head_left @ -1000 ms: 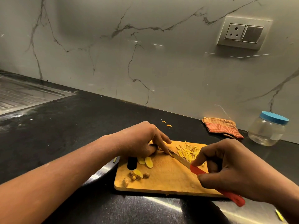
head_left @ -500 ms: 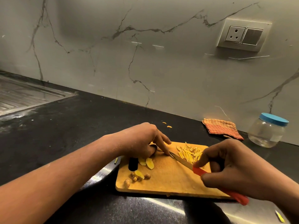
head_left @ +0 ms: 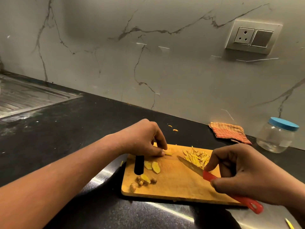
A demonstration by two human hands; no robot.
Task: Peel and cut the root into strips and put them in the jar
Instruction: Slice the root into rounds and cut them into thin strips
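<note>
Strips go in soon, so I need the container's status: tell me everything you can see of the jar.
The jar is clear with a rounded body and a blue lid on; it looks empty. It stands upright on the black counter at far right, near the marble wall, beside but apart from the striped cloth. Nothing else touches it.
</note>
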